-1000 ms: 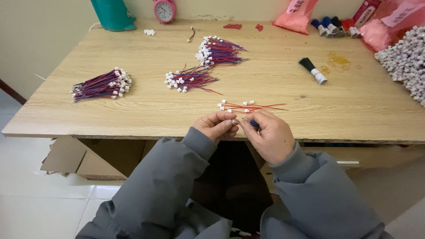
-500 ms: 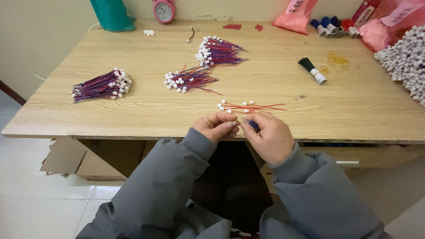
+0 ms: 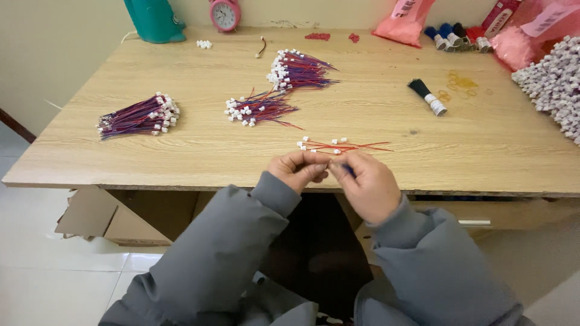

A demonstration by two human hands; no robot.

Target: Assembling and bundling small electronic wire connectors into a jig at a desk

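We are pinching one wire between left hand and right hand, fingertips together. Beyond the grip: loose wires waiting. Further out, three bundles lying finished, we judge.

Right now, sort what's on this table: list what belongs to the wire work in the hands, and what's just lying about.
In the job:
left hand
right hand
loose red wires
three wire bundles
white connector pile

Lying about:
pink clock
teal container
black brush
pink bags

Both hands meet up front, left hand and right hand curled, fingertips pinched together, grey sleeves angled inward.
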